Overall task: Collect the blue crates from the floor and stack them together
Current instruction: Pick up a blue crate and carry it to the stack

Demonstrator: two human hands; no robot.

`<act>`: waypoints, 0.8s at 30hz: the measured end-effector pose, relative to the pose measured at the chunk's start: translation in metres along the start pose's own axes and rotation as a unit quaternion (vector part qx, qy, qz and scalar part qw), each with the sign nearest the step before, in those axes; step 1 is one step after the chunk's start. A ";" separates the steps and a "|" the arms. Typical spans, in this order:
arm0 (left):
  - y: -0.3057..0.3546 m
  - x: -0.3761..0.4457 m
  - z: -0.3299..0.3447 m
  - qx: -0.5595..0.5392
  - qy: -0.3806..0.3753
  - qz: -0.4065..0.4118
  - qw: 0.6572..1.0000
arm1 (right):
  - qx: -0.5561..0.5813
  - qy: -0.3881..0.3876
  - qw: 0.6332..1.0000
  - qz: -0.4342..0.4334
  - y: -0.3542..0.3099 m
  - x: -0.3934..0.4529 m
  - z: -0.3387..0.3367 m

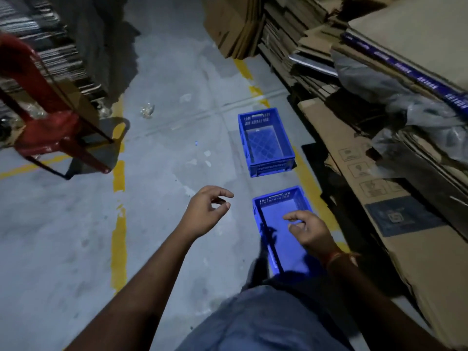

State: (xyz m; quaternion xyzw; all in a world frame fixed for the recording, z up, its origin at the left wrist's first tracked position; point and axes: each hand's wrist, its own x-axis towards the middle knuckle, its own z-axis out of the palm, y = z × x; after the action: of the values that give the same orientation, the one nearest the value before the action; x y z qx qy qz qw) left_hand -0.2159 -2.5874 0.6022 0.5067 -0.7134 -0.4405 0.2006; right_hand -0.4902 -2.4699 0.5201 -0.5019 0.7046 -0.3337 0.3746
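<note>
Two blue plastic crates stand empty on the grey floor, one behind the other. The far crate (pixel 266 143) sits alone further up the aisle. The near crate (pixel 278 219) lies just in front of my legs. My right hand (pixel 309 231) hovers over the near crate's inside, fingers loosely curled, holding nothing. My left hand (pixel 206 214) hangs in the air to the left of that crate, above bare floor, fingers also loosely curled and empty. Neither hand touches a crate.
Stacks of flattened cardboard (pixel 379 148) line the right side, close to both crates. A red plastic chair (pixel 50 117) stands at the left, with more stacked board behind it. Yellow painted lines (pixel 119 173) mark the concrete floor. A crumpled scrap (pixel 147 110) lies mid-aisle.
</note>
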 end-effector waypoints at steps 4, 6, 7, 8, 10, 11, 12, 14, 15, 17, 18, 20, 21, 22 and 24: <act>-0.002 0.079 -0.006 0.034 -0.046 0.032 0.998 | -0.005 0.045 0.998 0.049 -0.002 0.046 0.003; -0.001 0.114 -0.005 0.043 -0.069 0.046 0.996 | -0.032 0.053 0.996 0.057 0.000 0.057 0.003; 0.000 0.129 -0.003 0.047 -0.083 0.055 0.994 | -0.035 0.068 0.995 0.064 0.001 0.060 0.003; 0.000 0.145 -0.001 0.055 -0.103 0.067 0.991 | -0.017 0.095 0.992 0.076 0.004 0.062 0.003; -0.002 0.177 0.007 0.077 -0.151 0.091 0.981 | 0.015 0.146 0.983 0.106 0.011 0.062 0.007; -0.005 0.193 0.012 0.089 -0.176 0.104 0.975 | 0.014 0.161 0.979 0.127 0.015 0.062 0.011; -0.008 0.209 0.017 0.100 -0.199 0.115 0.968 | 0.003 0.170 0.974 0.152 0.018 0.061 0.015; -0.014 0.238 0.030 0.123 -0.247 0.139 0.951 | -0.003 0.200 0.957 0.209 0.029 0.056 0.025; -0.018 0.252 0.036 0.132 -0.271 0.154 0.941 | -0.008 0.221 0.947 0.233 0.032 0.054 0.029; -0.025 0.278 0.050 0.145 -0.314 0.177 0.921 | -0.005 0.262 0.923 0.282 0.036 0.045 0.043; -0.030 0.290 0.058 0.150 -0.332 0.185 0.912 | 0.000 0.284 0.909 0.306 0.037 0.041 0.052; -0.040 0.310 0.073 0.160 -0.361 0.200 0.897 | 0.015 0.334 0.877 0.345 0.037 0.035 0.071; -0.046 0.318 0.080 0.167 -0.373 0.206 0.889 | 0.028 0.353 0.861 0.365 0.039 0.034 0.081; -0.052 0.324 0.088 0.173 -0.383 0.212 0.882 | 0.041 0.369 0.847 0.381 0.041 0.033 0.091; -0.066 0.332 0.103 0.175 -0.400 0.222 0.872 | 0.062 0.392 0.831 0.389 0.050 0.035 0.113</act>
State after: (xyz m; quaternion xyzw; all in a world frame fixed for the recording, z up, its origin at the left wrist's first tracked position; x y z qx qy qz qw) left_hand -0.3903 -2.8487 0.4393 0.1424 -0.8915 -0.4178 -0.1016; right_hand -0.4228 -2.5008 0.4149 0.0110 0.9072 -0.3721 0.1962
